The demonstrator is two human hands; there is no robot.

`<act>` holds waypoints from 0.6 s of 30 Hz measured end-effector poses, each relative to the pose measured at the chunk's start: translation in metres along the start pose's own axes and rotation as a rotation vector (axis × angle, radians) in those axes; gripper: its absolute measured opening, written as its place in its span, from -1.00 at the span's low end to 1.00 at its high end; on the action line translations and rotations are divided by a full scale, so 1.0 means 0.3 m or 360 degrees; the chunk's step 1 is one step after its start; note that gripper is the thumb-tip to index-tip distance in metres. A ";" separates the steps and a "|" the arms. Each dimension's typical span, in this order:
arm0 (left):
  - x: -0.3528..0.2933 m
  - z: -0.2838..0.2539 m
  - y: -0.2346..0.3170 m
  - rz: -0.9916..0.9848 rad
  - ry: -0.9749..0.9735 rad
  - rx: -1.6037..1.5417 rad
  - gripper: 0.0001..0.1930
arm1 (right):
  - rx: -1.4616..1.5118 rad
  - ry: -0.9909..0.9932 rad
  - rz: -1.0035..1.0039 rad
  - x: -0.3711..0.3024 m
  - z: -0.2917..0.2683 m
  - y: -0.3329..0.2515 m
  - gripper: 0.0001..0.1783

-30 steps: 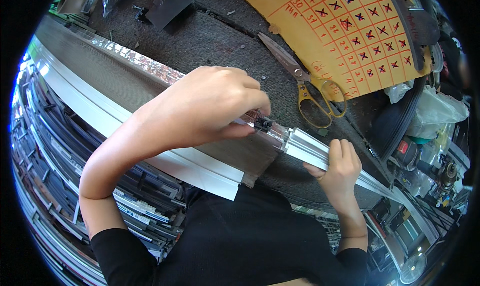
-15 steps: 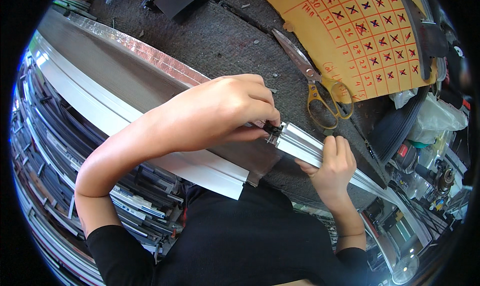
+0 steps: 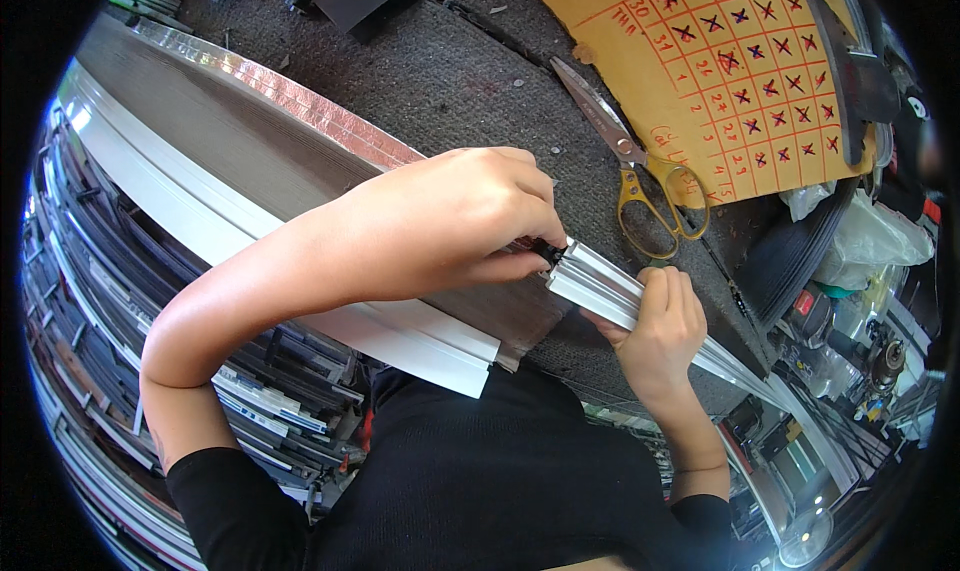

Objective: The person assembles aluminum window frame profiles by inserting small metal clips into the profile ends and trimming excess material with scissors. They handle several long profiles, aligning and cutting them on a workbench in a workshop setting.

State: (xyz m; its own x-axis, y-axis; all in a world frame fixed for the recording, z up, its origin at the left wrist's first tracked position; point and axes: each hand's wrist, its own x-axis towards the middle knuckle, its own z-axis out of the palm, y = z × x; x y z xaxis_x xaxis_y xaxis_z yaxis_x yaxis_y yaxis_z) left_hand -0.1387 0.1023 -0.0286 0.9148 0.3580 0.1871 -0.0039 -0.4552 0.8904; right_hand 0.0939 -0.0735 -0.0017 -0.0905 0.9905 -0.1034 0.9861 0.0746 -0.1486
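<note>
My right hand (image 3: 665,316) is wrapped round a white metal profile (image 3: 598,289) a short way from its end. The profile is grooved lengthwise and runs off toward the lower right. At its near-left end my left hand (image 3: 505,216) pinches a small black fitting (image 3: 551,252) between thumb and fingers. The fitting sits against the profile's open end, and my fingers hide much of it. Beneath my left forearm lie a wide white strip (image 3: 415,346) and a sheet of dark brown mesh (image 3: 290,166) with a shiny foil-like band (image 3: 300,96) along its far edge.
Scissors with yellow handles (image 3: 625,161) lie on the grey, carpet-like bench top (image 3: 470,91). Behind them is a yellow card (image 3: 660,51) with a hand-drawn grid. Many long profiles (image 3: 110,301) are stacked at the left. Clear plastic bags (image 3: 870,236) and tools crowd the right.
My left hand has shifted slightly right with the black fitting, which is now closer against the profile's end. The profile and my right hand have moved slightly left.
</note>
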 end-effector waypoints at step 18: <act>-0.084 -0.127 0.027 -0.0241 -0.0204 0.0913 -0.58 | -0.0004 0.0093 -0.0110 0.058 0.056 -0.050 -0.33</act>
State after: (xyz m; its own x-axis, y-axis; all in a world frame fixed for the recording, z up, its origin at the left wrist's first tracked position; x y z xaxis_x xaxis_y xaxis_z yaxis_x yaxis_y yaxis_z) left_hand -0.1773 0.1206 -0.0103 0.9298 0.3681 -0.0076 0.3157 -0.7866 0.5307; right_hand 0.0754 -0.0593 -0.0177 -0.1502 0.9880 -0.0353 0.9781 0.1433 -0.1509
